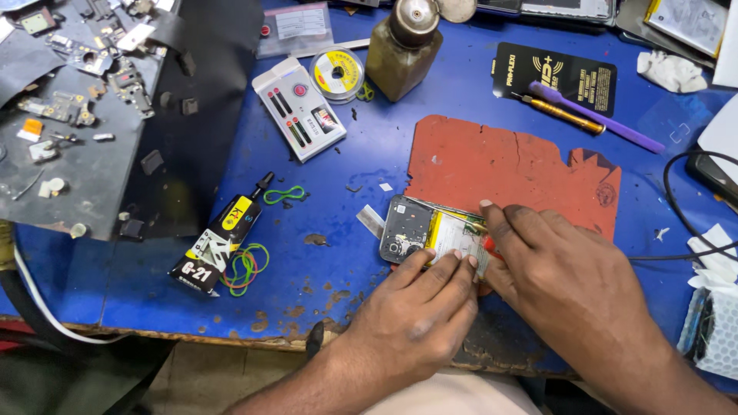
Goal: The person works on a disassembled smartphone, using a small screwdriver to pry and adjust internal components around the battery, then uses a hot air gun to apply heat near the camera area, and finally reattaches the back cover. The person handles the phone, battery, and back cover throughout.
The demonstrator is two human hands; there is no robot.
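An opened phone [415, 227] lies back-up on the blue table, its camera block at the left and a pale battery in the middle. My left hand [419, 311] rests over its near edge, fingertips pressing on the battery. My right hand [561, 277] covers the phone's right end, thumb on its far edge; a small red piece shows under its fingers, and what it is cannot be made out. A torn red mat [500, 165] lies just behind the phone.
A black glue tube [223, 238] with green rubber bands lies to the left. Further back are a white tool case [300, 107], a solder reel [337, 73], a brown bottle [403, 50], a purple pry tool [600, 115], and a black sheet [92, 115] strewn with parts. Cable at right.
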